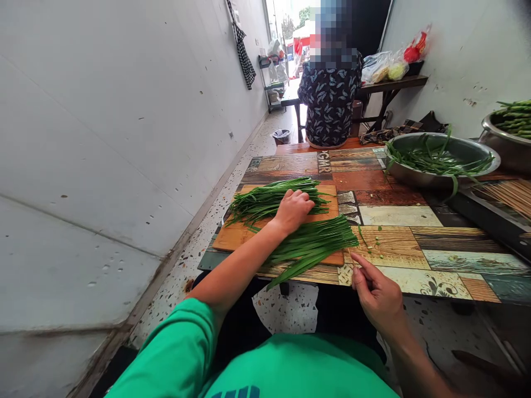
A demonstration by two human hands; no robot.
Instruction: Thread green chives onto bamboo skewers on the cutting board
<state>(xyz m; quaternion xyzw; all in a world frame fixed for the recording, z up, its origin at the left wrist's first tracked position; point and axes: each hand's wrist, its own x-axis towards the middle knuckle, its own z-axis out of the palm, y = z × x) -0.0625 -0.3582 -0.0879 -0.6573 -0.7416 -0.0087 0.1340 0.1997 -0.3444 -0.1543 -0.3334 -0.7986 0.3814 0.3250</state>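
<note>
Right of greens (pixel 311 243), metal bowl (pixel 427 177), thin sticks (pixel 508 196)

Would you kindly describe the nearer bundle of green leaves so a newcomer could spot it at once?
Start at the table with the patchwork plank pattern, find the wooden cutting board at its left end. There lie a farther bundle of long green leaves and the nearer bundle, whose right end is close to the wearer's right hand. Only the nearer one spills over the board's near edge.

I face the back of a person (pixel 327 113) in a patterned shirt (pixel 334 94); left of them I see a bin (pixel 281 137), rack (pixel 274 86) and checked cloth (pixel 244 55), right of them plastic bags (pixel 376 67).
</note>
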